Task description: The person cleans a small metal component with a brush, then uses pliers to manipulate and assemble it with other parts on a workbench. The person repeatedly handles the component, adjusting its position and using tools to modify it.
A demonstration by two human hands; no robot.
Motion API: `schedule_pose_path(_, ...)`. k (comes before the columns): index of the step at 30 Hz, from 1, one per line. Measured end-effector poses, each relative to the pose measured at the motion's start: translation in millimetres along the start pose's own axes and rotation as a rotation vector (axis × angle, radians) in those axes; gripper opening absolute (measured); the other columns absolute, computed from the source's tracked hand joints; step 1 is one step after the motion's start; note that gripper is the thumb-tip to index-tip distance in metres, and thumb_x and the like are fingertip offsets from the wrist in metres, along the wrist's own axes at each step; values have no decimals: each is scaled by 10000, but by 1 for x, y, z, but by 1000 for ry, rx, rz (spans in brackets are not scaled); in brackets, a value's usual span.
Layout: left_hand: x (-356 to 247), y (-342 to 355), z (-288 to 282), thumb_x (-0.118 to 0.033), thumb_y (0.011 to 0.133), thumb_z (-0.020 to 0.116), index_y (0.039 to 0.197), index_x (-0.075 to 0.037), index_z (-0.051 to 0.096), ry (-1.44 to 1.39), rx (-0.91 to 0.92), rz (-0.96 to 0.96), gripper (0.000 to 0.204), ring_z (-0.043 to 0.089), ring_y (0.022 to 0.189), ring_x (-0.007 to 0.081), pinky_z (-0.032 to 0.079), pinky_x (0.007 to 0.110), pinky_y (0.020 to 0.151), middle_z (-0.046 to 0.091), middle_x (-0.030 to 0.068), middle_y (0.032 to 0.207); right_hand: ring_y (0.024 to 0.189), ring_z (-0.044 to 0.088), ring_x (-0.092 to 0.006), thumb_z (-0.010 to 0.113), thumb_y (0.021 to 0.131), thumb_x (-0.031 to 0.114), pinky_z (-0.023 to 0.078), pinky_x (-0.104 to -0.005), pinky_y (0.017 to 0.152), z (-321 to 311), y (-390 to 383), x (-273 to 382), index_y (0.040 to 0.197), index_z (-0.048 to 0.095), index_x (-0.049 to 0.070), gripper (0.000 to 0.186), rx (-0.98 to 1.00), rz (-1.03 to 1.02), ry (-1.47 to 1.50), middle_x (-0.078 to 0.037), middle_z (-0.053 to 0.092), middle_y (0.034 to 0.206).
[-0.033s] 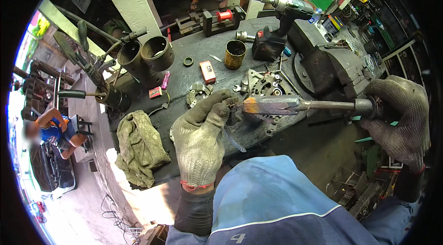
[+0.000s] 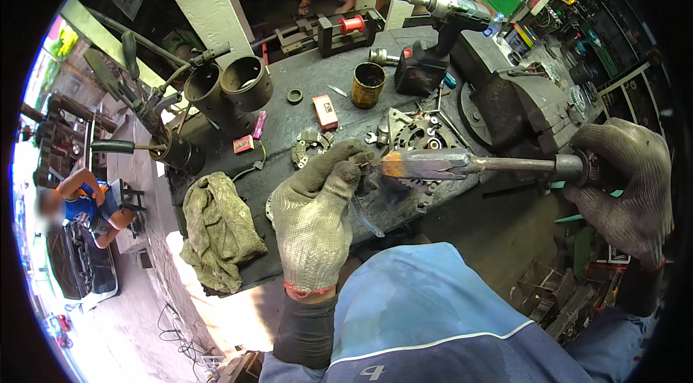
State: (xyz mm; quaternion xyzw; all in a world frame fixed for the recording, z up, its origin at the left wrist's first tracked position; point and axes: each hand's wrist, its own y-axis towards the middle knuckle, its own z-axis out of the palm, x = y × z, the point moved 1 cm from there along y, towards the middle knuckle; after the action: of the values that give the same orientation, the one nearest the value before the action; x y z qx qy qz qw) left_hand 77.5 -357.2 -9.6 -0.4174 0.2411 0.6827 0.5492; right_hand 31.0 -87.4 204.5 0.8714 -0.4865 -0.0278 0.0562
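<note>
My right hand (image 2: 628,181), in a grey knitted glove, is closed round the handle end of a large soldering iron (image 2: 433,165). The iron lies almost level, its thick, heat-discoloured copper bit pointing left. My gloved left hand (image 2: 314,213) is pinched together just left of the bit's tip, on something small and dark that I cannot make out. A faint grey haze hangs under the tip. Beyond the iron, partly covered by it, lies an alternator housing (image 2: 426,130). A small metal part (image 2: 309,146) rests by my left fingers, and a clear strip (image 2: 368,218) sticks out beside them.
On the dark workbench (image 2: 296,119) stand a rusty yellow can (image 2: 368,85), a cordless impact wrench (image 2: 433,44) and a bench vise (image 2: 520,105). A red-and-white box (image 2: 325,112), a cloth (image 2: 220,228) and metal cylinders (image 2: 245,83) are nearby. A person (image 2: 86,199) sits far left.
</note>
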Motion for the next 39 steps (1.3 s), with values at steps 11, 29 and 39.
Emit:
schedule_pose_path(11,7,4,-1,-136,1060,737,1329,75,718,17,43,31,342,747,1106,190,588,306,1000,792,167,1221,735,663,-264,891,577,66,516,-395,676,2,-1,9,1008,741,53,457,-100,-100,-112,-82,658,825)
schedule_pose_path(29,15,6,-3,-134,1072,723,1327,73,717,-122,75,-58,328,759,1074,184,611,305,965,797,168,1201,863,676,-256,908,716,32,554,-368,729,-17,-6,18,1109,735,27,429,-36,-131,-180,-103,701,995)
schedule_pose_path(39,15,5,-12,-222,1085,697,1357,81,675,-415,254,-79,407,736,1012,233,630,381,912,764,179,1190,859,659,-195,842,799,-83,551,-313,674,-27,-27,-1,1231,670,-4,472,-168,-104,-108,-111,652,986)
